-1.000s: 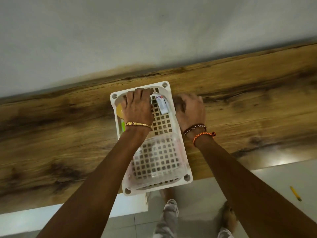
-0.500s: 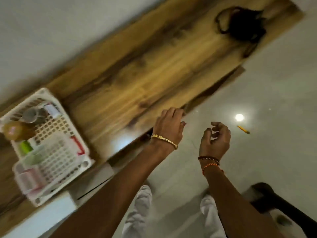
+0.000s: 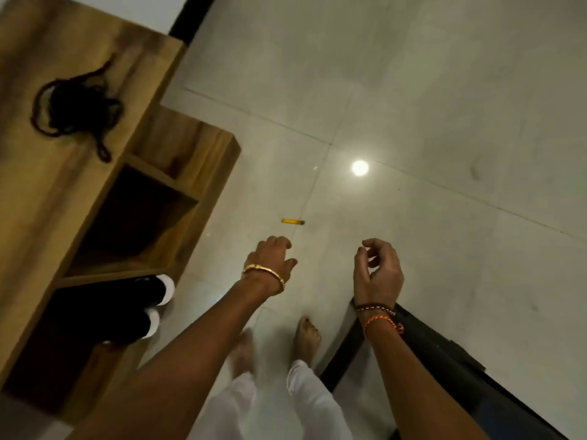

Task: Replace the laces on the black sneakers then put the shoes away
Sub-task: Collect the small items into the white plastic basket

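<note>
Two black sneakers [image 3: 127, 308] with white toe caps stand side by side in a low compartment of the wooden shelf unit [image 3: 47, 198], toes poking out toward the floor. A tangle of black laces [image 3: 76, 108] lies on the unit's top at the left. My left hand [image 3: 271, 257] hangs over the tiled floor with loosely curled fingers and holds nothing. My right hand [image 3: 378, 271] is a little to its right, fingers also loosely curled, holding nothing. Both hands are well away from the shoes and the laces.
A small yellow object [image 3: 293, 221] lies on the grey tiled floor [image 3: 444, 122] just beyond my left hand. A dark piece of furniture [image 3: 460, 369] juts in at the lower right. My bare feet [image 3: 306, 339] stand on the tiles. An open compartment [image 3: 136, 217] sits above the sneakers.
My hands left the white basket on the shelf top and dropped to hang over the floor. The view swung right, so the basket is out of sight and the sneakers show.
</note>
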